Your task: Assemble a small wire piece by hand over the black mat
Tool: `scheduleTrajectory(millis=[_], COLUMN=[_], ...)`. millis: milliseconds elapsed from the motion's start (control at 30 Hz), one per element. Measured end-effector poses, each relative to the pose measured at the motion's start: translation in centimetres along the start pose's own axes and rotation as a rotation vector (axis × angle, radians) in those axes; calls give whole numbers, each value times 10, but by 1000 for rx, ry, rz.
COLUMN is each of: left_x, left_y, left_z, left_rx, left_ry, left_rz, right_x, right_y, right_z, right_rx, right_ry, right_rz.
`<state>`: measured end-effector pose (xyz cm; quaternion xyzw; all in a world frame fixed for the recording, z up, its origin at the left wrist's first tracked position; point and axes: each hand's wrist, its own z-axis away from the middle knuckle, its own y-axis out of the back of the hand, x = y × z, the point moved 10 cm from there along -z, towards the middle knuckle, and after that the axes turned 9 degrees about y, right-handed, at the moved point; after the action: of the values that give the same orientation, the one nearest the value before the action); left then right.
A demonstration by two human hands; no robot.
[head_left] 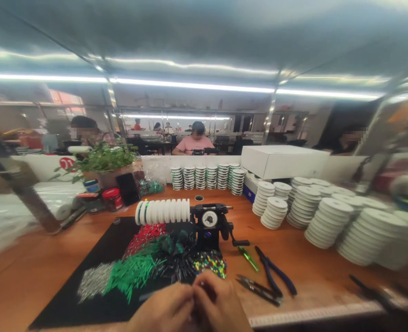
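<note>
hands: my left hand (162, 311) and right hand (221, 306) are pinched together at the counter (45, 267) edge, can't tell what they're gripping
beads: colourful pile (211, 263) just beyond my fingers, on the black mat (86, 304)
pliers: blue-handled pair (275, 275) lying to the right

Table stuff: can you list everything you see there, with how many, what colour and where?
Spools on the winder: one row, white, middle of the table.
Winder: one, black, right of that row.
Spool stacks: many, white, right side and back.
Box: one, white, back right.
Mat: one, black, front left.
Green sticks: a pile, on the mat.
Red bits: a pile, on the mat.
Beads: a pile, many colours, by the hands.
Pliers: one, blue handles, front right.
Plant: one, green, back left.
Jar: one, red, near the plant.
Left hand: bottom edge, touching the right.
Right hand: bottom edge, fingers curled together.
</note>
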<state>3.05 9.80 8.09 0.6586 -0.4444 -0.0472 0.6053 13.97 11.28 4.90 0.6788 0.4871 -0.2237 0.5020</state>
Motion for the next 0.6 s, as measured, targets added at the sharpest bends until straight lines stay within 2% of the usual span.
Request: scheduleTrajectory(millis=[133,200,300,367,433,533,600], left_x=[8,12,11,8,1,-15,-24], left_y=[6,3,-3,-5,-6,-10,-17], left_z=[-7,-8,-9,-9,-9,-6,-2], left_rx=[-53,-75,-35,28,69,43,-10], left_ry=[-72,-96,-64,-7,91,293,410], left_rz=[-7,0,13,13,53,237,380], right_x=[9,10,14,17,20,20,13], right_y=[3,2,-2,-4,-3,11,20], right_z=[-17,-19,-17,-12,-2,23,44], right_rx=[48,56,45,49,110,336,470], right_ry=[-172,-204,-232,-238,-221,-138,-80], right_rz=[-269,-296,-304,-311,-320,-226,-31])
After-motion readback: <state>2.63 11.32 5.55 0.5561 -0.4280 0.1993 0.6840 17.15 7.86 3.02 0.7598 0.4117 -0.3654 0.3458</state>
